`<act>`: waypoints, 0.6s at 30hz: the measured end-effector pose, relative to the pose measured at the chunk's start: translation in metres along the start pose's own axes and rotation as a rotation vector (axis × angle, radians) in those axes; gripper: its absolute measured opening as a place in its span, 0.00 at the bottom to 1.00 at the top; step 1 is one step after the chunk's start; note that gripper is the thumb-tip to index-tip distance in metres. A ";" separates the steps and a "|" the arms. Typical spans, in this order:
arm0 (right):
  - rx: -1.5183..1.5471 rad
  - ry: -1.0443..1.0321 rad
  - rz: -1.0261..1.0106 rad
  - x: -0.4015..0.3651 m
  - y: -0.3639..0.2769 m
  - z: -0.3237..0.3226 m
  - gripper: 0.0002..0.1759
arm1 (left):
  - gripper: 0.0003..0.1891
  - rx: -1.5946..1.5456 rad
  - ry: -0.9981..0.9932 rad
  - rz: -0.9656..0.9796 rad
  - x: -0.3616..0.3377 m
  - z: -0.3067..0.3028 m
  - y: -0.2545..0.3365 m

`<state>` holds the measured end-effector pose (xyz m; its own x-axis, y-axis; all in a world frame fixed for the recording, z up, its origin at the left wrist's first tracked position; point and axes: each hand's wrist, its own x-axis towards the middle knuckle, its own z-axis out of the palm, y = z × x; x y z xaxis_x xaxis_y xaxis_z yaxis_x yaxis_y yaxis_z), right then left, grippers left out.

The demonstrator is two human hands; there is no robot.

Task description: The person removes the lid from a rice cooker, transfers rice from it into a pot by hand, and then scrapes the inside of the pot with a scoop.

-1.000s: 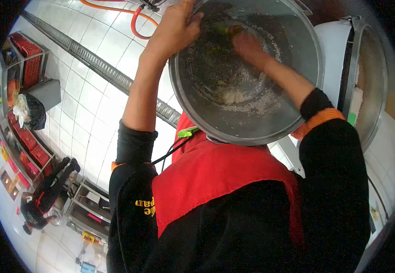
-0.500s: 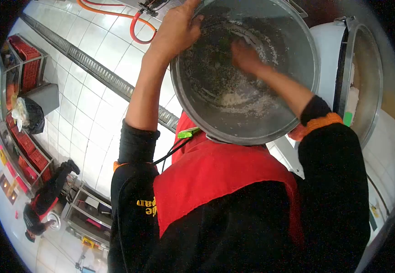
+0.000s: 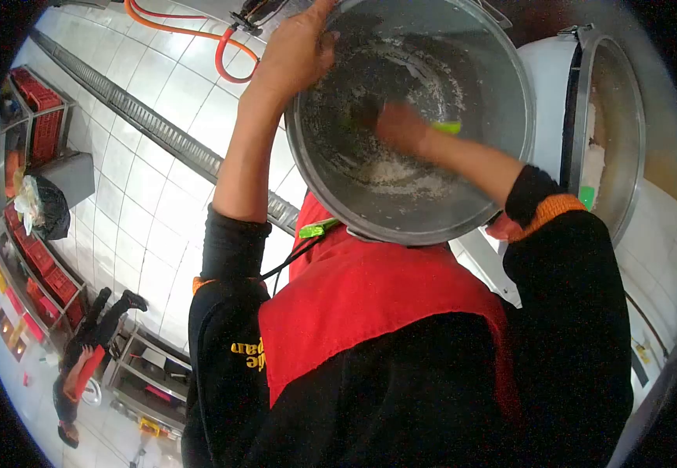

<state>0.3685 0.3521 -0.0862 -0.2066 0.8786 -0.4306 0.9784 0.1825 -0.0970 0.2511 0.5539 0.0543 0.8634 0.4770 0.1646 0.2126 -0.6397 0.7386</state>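
Note:
A large grey metal pot [image 3: 412,226] is tilted in front of my red apron, its mouth facing me. Whitish residue [image 3: 393,173] streaks its inner bottom and wall. At the upper left, my left hand [image 3: 301,48] is closed on the pot's rim, thumb inside. Deep inside the pot, my right hand [image 3: 402,129] is blurred by motion and closed around a green-handled tool [image 3: 446,126]. The green end sticks out behind the fist. A dark blurred shape lies just ahead of the fist; the tool's working end cannot be made out.
Right of the pot stands another large metal vessel [image 3: 627,156] with pale material inside. Orange and red hoses [image 3: 220,58] hang at the top left above a floor drain grate [image 3: 127,97]. Red crates [image 3: 46,132], a black bag [image 3: 48,207] and another person [image 3: 81,366] are at far left.
My right hand has swept left inside the pot, and the green handle now shows behind it. My left hand keeps its hold on the rim. The other person has changed posture.

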 end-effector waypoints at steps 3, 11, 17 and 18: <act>-0.363 0.066 0.221 0.029 0.055 -0.022 0.24 | 0.27 0.040 -0.007 0.026 -0.001 0.001 -0.004; -0.005 -0.381 0.600 -0.033 0.022 0.075 0.16 | 0.26 0.013 0.050 0.008 -0.006 0.003 -0.001; -0.412 0.073 0.264 -0.015 0.032 -0.057 0.26 | 0.24 0.116 0.022 -0.032 -0.002 0.006 -0.002; -0.452 0.104 0.366 -0.009 0.050 -0.065 0.25 | 0.24 0.110 0.023 -0.033 -0.003 0.008 0.000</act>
<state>0.4196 0.3820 -0.0289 0.1245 0.9544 -0.2714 0.8964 0.0091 0.4432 0.2521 0.5478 0.0487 0.8446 0.5118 0.1573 0.2909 -0.6853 0.6676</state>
